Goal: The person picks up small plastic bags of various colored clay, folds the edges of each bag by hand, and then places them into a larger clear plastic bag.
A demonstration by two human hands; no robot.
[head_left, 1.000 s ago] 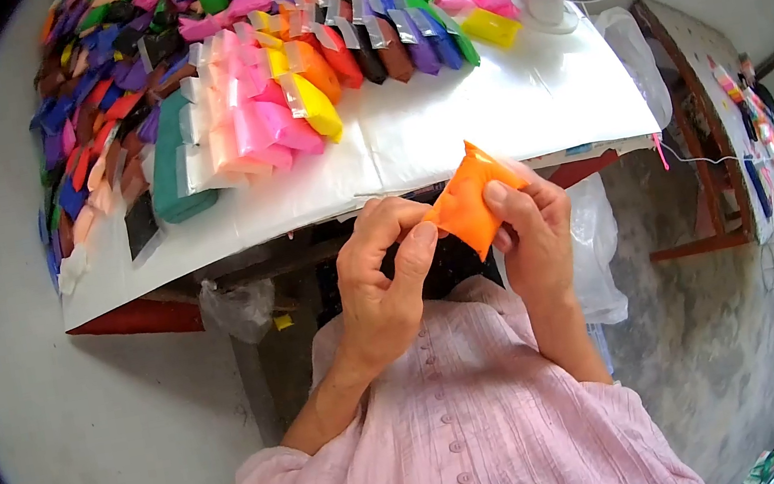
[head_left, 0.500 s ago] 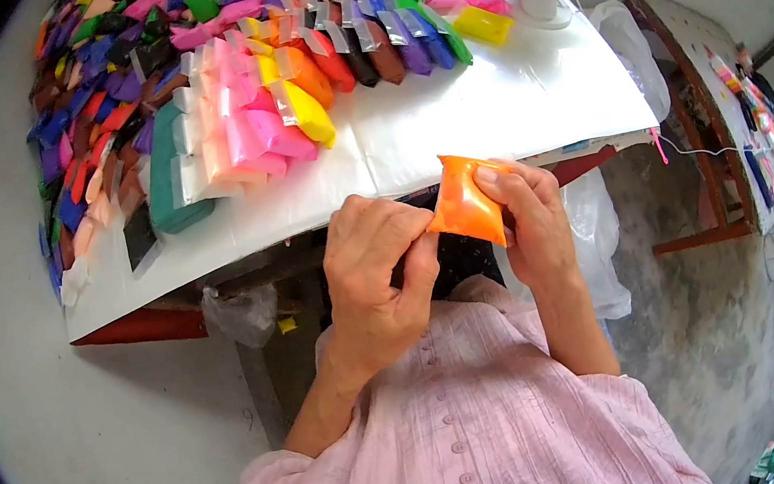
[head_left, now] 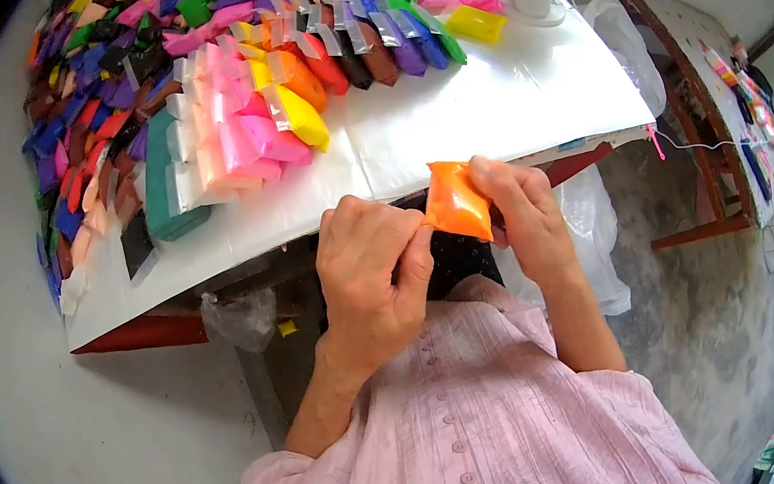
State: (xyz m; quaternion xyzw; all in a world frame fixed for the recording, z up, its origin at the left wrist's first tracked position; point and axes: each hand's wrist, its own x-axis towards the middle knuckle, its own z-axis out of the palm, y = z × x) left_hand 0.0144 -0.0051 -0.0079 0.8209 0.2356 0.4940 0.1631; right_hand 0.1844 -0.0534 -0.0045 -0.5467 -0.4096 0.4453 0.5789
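Orange packet (head_left: 455,203): hanging in front of the table's (head_left: 488,114) near edge. Left hand (head_left: 370,265) is pinching its left edge and right hand (head_left: 524,210) is gripping its right side, probably steadying it. Coloured packets (head_left: 211,87) are lying in rows behind.

A small, plump pouch of glossy bright-orange plastic (head_left: 455,203), filled and puffed out with its corners crimped, hangs tilted in the air, pinched at its two sides between the left hand (head_left: 372,275) and the right hand (head_left: 527,215).
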